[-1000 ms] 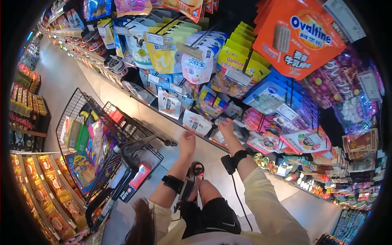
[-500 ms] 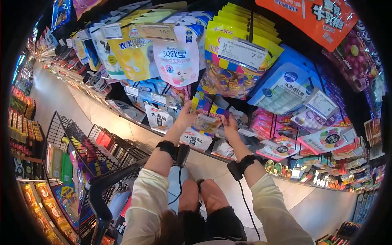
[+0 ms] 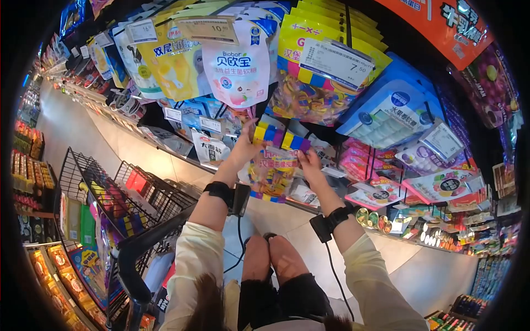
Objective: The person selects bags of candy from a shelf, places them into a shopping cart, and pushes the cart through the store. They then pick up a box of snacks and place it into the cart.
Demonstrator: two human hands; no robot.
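Note:
A candy bag [image 3: 270,172] with a pink title and a yellow, blue and purple striped top hangs between my hands, its clear window showing small wrapped pieces. My left hand [image 3: 247,144] is closed on its upper left edge. On the upper right edge my right hand [image 3: 311,164] pinches the same bag. Right above are similar yellow bags [image 3: 314,94] on a hook behind a 7.50 price tag [image 3: 338,65]. A white and pink pouch [image 3: 236,69] hangs above my left hand.
At the lower left stands a black wire cart [image 3: 130,256] with goods inside. Blue candy packs [image 3: 386,110] hang to the right, pink packs [image 3: 381,190] below them. A white snack pack [image 3: 210,148] lies left of my left hand. Tiled floor [image 3: 281,220] shows beneath.
The bag between my hands has turned more upright, so its front and title now face me. Both hands still hold its upper edges. The view has shifted slightly.

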